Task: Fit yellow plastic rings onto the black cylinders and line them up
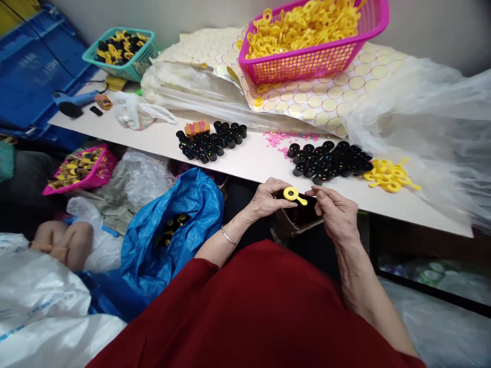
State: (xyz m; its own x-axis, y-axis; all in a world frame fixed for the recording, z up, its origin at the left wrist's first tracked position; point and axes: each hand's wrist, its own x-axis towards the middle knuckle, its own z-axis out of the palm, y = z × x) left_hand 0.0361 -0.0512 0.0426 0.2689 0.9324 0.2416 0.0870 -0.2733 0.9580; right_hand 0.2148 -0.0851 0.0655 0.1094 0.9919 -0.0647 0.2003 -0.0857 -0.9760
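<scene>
My left hand [268,198] holds a yellow ring-shaped piece with a short handle [291,194], which sits on a dark part between thumb and fingers. Just to its right, my right hand [337,209] has its thumb and fingertips pinched together; whatever they hold is too small to make out. Beyond my hands lies a group of black cylinders [330,161] on the white table [261,166]. Yellow pieces [389,175] are piled right of them. A second group of black cylinders [209,145] stands further left. Small pink beads [274,139] are scattered between the groups.
A pink basket [299,66] of yellow pieces stands on dotted sheets at the back. A teal basket [143,59] is at the back left. Below the table are an open box [295,230], a blue bag [141,245] and a smaller pink basket [103,168].
</scene>
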